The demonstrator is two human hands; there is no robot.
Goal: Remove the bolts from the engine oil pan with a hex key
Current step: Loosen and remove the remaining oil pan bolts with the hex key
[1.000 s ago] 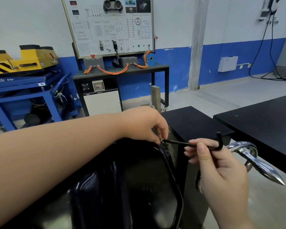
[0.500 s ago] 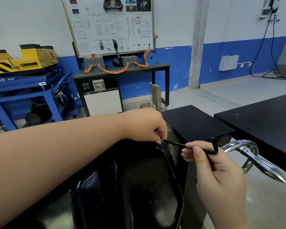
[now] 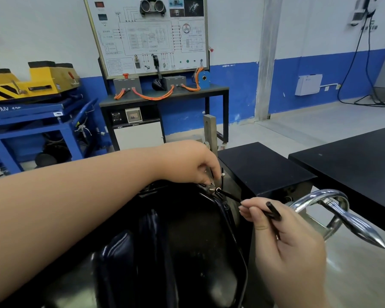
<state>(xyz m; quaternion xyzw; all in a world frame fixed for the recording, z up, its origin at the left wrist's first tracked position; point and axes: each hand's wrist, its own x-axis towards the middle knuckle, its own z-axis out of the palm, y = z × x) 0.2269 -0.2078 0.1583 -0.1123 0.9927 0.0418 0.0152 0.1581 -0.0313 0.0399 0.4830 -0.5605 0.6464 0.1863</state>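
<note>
Blue-and-white workshop walls and a wiring training board (image 3: 147, 34) stand behind the oil pan (image 3: 187, 241), a glossy black shell that fills the lower middle of the view. Its right flange runs away from the person toward the pan's far right corner. At that corner sits a bolt (image 3: 212, 189), its silvery head standing proud of the flange.

The left hand (image 3: 193, 161) reaches across the top of the pan. Its fingers are curled down and appear to pinch the bolt, though the contact is small and partly hidden. The right hand (image 3: 285, 236) hangs just off the pan's right edge, thumb and fingers pinched around the bend of the hex key (image 3: 231, 196). The key's short arm pokes up out of the grip.

The key's long arm is the line that matters. It runs from the right hand up and left to the bolt, and its tip looks seated in the bolt head. So the bolt lies up-left of the right hand, along the key's own axis. The left hand is the nearer one, right at the bolt.

Spinning the key about that long axis should back the bolt out, and the left fingers are placed to catch it. A chrome handwheel (image 3: 342, 210) stands close beyond the right hand, on the side away from the pan, and could crowd the short arm's swing.
</note>
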